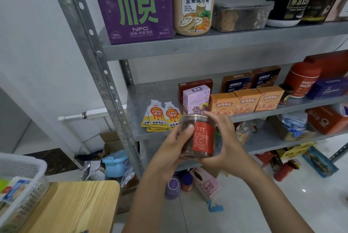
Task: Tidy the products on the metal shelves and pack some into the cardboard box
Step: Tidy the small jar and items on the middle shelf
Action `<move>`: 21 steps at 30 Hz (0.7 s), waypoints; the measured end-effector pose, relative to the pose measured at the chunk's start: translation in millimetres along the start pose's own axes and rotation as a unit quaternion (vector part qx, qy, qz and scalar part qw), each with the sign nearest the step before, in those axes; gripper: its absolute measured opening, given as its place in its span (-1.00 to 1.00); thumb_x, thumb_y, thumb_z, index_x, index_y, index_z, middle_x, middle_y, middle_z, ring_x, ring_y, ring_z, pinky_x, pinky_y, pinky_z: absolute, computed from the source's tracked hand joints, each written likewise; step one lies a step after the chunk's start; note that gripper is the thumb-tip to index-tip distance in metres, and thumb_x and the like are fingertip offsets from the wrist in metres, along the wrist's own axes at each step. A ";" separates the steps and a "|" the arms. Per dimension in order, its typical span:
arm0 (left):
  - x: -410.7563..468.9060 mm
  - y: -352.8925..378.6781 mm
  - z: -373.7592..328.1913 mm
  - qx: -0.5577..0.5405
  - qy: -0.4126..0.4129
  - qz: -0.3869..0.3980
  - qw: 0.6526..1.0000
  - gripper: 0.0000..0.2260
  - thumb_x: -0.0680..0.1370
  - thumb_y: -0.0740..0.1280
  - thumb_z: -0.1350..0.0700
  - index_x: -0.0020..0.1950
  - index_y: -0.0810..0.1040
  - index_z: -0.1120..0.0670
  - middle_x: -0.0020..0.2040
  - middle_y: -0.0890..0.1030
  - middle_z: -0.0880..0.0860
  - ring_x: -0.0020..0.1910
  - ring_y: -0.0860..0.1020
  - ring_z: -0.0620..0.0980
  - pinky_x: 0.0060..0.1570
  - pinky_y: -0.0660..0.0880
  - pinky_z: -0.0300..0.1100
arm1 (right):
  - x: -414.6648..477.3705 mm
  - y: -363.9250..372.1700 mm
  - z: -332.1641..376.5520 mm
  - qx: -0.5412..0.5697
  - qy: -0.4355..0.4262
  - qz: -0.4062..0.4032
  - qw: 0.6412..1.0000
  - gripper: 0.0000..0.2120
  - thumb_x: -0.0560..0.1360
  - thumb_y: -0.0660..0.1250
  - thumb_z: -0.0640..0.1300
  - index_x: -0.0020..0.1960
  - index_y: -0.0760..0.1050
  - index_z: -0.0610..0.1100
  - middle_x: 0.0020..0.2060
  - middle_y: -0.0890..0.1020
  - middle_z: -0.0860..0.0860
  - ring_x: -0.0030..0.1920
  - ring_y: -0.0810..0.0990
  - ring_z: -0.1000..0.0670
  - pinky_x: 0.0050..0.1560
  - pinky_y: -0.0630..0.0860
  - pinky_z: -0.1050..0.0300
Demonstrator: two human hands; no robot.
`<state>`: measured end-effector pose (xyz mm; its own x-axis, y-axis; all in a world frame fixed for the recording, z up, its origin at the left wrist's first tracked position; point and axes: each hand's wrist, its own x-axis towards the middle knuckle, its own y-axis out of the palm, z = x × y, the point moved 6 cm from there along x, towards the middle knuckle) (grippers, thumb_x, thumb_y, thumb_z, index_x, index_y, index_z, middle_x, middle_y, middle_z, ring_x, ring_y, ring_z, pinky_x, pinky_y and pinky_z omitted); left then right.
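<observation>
A wooden table (75, 204) lies at 7 o'clock. Mid-frame, the left hand (169, 155) and right hand (229, 144) curl round a clear jar (199, 138), lid up, before the middle shelf (148, 93). A cardboard box (111, 138) sits at the jar's 9 o'clock. Pouches (160, 118) lie at its 11, a pink box (195, 99) at 12, and a purple box (131, 6) higher.

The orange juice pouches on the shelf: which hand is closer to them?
Left. The left hand grips the jar just below and right of the pouches; the right hand holds the jar's other side, farther from them.
</observation>
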<state>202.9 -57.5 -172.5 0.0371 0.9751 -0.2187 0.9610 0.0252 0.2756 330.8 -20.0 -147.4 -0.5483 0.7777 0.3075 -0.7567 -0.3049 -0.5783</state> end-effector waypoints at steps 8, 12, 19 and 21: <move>-11.4 17.5 11.2 -0.440 -0.134 0.080 0.884 -0.30 0.44 0.33 -0.22 0.44 0.37 0.18 0.18 0.56 0.38 0.01 0.63 0.32 -0.16 0.65 0.10 | 4.6 6.6 -6.2 0.187 0.093 0.051 0.977 -0.05 0.13 0.66 0.05 0.34 0.17 0.37 0.31 0.38 0.24 0.24 0.43 0.34 0.11 0.50 0.33; -11.7 14.4 13.5 -0.451 -0.144 0.087 0.876 -0.29 0.44 0.33 -0.22 0.44 0.35 0.21 0.19 0.55 0.38 0.04 0.62 0.32 -0.09 0.64 0.12 | 7.0 6.9 -2.7 0.193 0.094 0.041 0.976 -0.19 0.11 0.62 -0.03 0.24 0.29 0.23 0.19 0.46 0.22 0.11 0.50 0.38 -0.05 0.52 0.39; -4.5 -14.6 15.8 -0.194 -0.120 -0.004 0.974 -0.58 0.52 0.21 -0.16 0.20 0.59 0.08 0.06 0.68 0.19 0.00 0.67 0.15 -0.17 0.65 0.04 | 12.6 1.0 -10.8 0.219 0.132 0.001 0.967 -0.34 0.04 0.44 0.29 0.12 0.44 0.21 -0.01 0.62 0.20 -0.04 0.58 0.35 -0.14 0.50 0.45; -4.8 -15.9 15.5 -0.165 -0.121 -0.012 0.979 -0.62 0.59 0.17 -0.14 0.17 0.60 0.07 0.04 0.69 0.18 0.02 0.66 0.15 -0.12 0.65 0.06 | 13.0 1.4 -14.2 0.193 0.136 0.006 0.972 -0.35 0.05 0.41 0.34 0.11 0.44 0.22 0.00 0.62 0.18 -0.03 0.58 0.34 -0.13 0.49 0.46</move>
<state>191.7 -66.0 -190.4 0.1173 0.8933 -0.4339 0.8224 0.1575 0.5466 327.7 -2.5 -154.9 -0.4841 0.8729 0.0614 -0.8562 -0.4580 -0.2388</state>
